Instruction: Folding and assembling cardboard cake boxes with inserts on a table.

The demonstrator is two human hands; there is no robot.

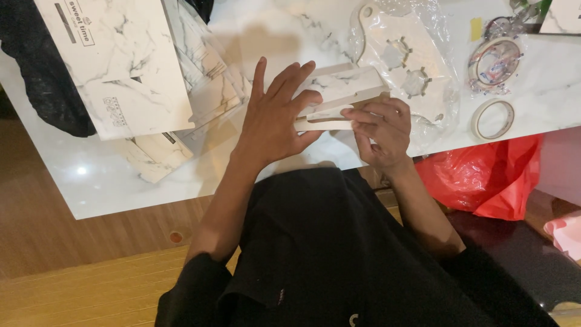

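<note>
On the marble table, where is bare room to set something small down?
One bare patch lies on the marble table at its near-left edge, below the stack of flat boxes. Another lies at the top middle, between that stack and the plastic sheet. It is crowded around the tape rolls and where both hands hold the folded box.

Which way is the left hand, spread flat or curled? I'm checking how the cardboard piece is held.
Spread flat: the left hand presses open-fingered on the marbled cardboard piece.

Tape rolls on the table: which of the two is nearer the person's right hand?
The plain pale roll, lying bare near the table edge, is nearer the right hand; the other, patterned roll lies farther back.
</note>
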